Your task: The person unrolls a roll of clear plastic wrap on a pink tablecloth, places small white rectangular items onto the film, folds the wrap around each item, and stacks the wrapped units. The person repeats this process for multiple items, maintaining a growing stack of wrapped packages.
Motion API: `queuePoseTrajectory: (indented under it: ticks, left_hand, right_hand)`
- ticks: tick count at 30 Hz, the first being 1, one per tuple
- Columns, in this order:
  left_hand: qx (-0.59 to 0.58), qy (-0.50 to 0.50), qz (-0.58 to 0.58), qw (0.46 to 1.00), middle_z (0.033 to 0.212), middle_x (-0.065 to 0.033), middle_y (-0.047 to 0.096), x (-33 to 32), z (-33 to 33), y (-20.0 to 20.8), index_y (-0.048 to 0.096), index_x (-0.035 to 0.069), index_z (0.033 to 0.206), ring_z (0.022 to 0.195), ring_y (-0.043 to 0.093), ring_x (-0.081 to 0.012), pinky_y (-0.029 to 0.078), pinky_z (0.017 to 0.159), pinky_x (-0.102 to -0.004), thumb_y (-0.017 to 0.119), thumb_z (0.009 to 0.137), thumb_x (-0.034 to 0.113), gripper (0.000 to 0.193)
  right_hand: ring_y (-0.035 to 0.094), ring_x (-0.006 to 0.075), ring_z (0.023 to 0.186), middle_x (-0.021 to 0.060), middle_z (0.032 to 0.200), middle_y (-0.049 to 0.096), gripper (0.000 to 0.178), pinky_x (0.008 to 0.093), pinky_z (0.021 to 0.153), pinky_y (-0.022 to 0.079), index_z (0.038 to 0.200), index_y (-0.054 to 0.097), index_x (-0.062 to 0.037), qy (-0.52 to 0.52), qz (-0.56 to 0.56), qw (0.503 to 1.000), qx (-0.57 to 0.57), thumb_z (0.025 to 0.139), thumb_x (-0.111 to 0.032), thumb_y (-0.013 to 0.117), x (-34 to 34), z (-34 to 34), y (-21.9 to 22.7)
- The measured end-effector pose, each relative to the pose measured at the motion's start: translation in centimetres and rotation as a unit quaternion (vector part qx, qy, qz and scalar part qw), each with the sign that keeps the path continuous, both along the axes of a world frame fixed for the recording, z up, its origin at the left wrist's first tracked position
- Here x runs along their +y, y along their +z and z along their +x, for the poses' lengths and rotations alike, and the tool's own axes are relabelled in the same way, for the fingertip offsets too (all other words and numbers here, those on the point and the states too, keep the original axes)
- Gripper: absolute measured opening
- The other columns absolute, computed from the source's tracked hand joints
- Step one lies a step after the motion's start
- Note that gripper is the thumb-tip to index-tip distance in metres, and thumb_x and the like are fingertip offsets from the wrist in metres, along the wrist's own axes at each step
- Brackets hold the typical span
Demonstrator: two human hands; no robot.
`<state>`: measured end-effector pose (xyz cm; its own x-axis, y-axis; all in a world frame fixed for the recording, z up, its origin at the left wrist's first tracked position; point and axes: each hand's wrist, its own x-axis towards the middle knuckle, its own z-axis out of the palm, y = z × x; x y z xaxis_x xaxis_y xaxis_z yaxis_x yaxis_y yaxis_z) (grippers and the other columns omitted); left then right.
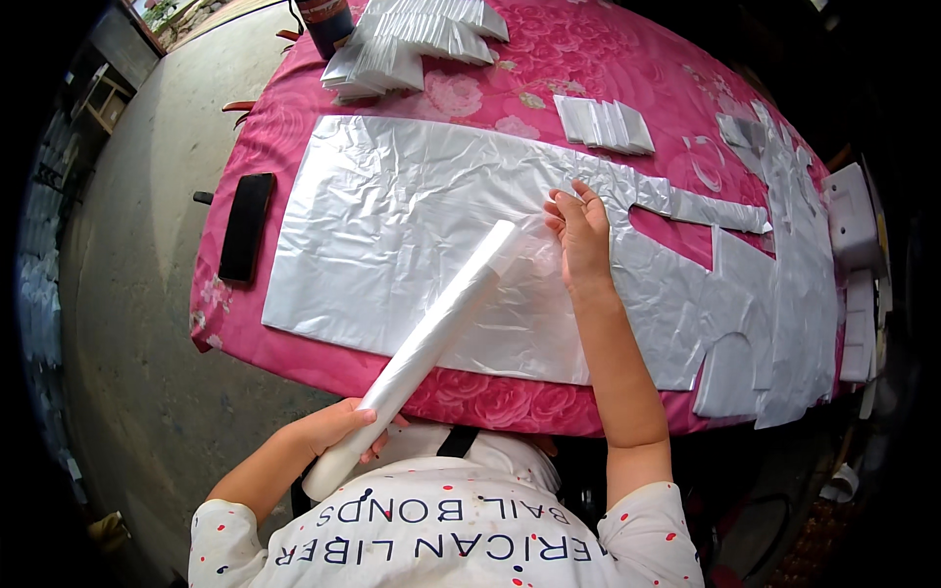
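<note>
My left hand (338, 431) grips the lower end of a long roll of whitish plastic film (421, 343), tilted up and away to the right. The roll's upper end is over a flat stack of silvery-white plastic bags (363, 216) on the table. Above that stack, my right hand (580, 235) is raised with its fingers curled in toward the thumb. A thin, see-through sheet seems to run from the roll toward my right wrist. What the right fingers pinch is too faint to make out.
A pink flowered cloth (500, 402) covers the table. A black phone (246, 227) lies at its left. Folded bag bundles (417, 44) and a dark cup (326, 24) stand at the back, a smaller bundle (603, 124) nearer. Cut plastic pieces (794, 294) spread along the right edge.
</note>
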<state>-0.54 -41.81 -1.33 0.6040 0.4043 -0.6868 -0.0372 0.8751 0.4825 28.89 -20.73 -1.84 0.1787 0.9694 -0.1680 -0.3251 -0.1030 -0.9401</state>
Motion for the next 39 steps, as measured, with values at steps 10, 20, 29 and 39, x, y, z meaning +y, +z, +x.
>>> queuePoseTrajectory:
  ticks: [10, 20, 29, 39]
  left_hand:
    - [-0.021, 0.005, -0.004, 1.0, 0.078, -0.0115, 0.062, -0.7, -0.7, -0.8, 0.053, -0.004, 0.113, 0.055, 0.056, -0.0134, 0.044, 0.052, -0.0247, 0.069, 0.069, 0.052, 0.073]
    - [0.036, -0.022, 0.038, 0.998, 0.09, -0.0154, 0.063, -1.0, -0.6, -0.6, 0.052, -0.003, 0.113, 0.058, 0.056, -0.0117, 0.048, 0.062, -0.0257, 0.071, 0.067, 0.05, 0.072]
    - [0.049, -0.103, 0.0, 0.993, 0.095, -0.0111, 0.062, -3.3, -5.2, 0.6, 0.053, 0.0, 0.114, 0.077, 0.06, -0.0141, 0.048, 0.072, -0.0281, 0.071, 0.073, 0.024, 0.051]
    - [0.352, -0.4, 0.435, 0.726, 0.095, -0.0133, 0.063, 6.4, 1.8, 6.7, 0.058, 0.005, 0.103, 0.093, 0.06, -0.0268, 0.047, 0.08, -0.0334, 0.075, 0.066, 0.033, 0.051]
  right_hand:
    - [0.049, 0.0021, 0.062, 0.0001, 0.083, 0.06, 0.024, 0.0161, 0.052, 0.038, 0.098, 0.061, -0.0032, 0.362, -0.078, 0.906, -0.205, 0.087, -0.024, 0.058, -0.7, 0.3, 2.4]
    - [0.048, 0.004, 0.056, -0.0013, 0.067, 0.057, 0.015, 0.0192, 0.049, 0.037, 0.082, 0.063, -0.0019, 0.39, -0.072, 0.892, -0.217, 0.082, -0.017, 0.064, -0.6, 0.9, 2.0]
    - [0.049, 0.0057, 0.054, -0.0002, 0.065, 0.058, 0.015, 0.0204, 0.049, 0.04, 0.081, 0.063, 0.0, 0.109, -0.018, 0.901, -0.419, 0.084, -0.015, 0.061, 6.0, 13.0, 1.1]
    - [0.048, 0.0047, 0.054, -0.0013, 0.064, 0.055, 0.015, 0.0213, 0.049, 0.039, 0.083, 0.063, -0.0004, 0.199, 0.005, 0.908, -0.37, 0.084, -0.015, 0.061, 5.9, 9.5, 0.7]
